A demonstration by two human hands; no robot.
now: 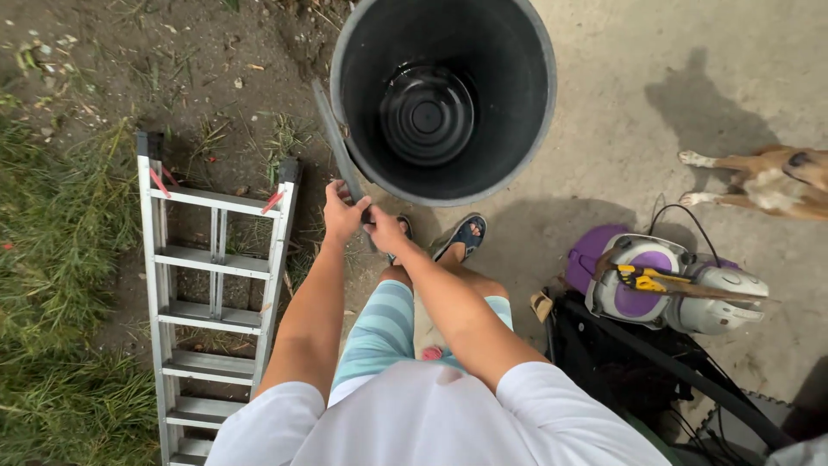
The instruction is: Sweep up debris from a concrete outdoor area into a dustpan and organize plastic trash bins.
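A long dark bar [336, 142] is gripped by both hands just in front of the body: the left hand [342, 213] is closed round its lower end, and the right hand [384, 228] is closed beside it, touching the same end, though what exactly lies under the right fingers cannot be told. From the hands the bar runs up and away to the left rim of a big black bucket [444, 177], against which it seems to rest. The step in hand is judged to be a two-handed steadying or working of the bar's lower end; a firm grip and care for the sandalled feet [466, 235] just below the hands would be called for. The bucket stands just beyond the hands and appears empty, only its ribbed bottom and a wet-looking sheen being seen. A metal ladder [211, 293] lies to the left of the left hand, on soil and grass. Well to the right, a purple and grey machine [668, 285] is set on dark gear, and a dog [768, 181] lies further off.
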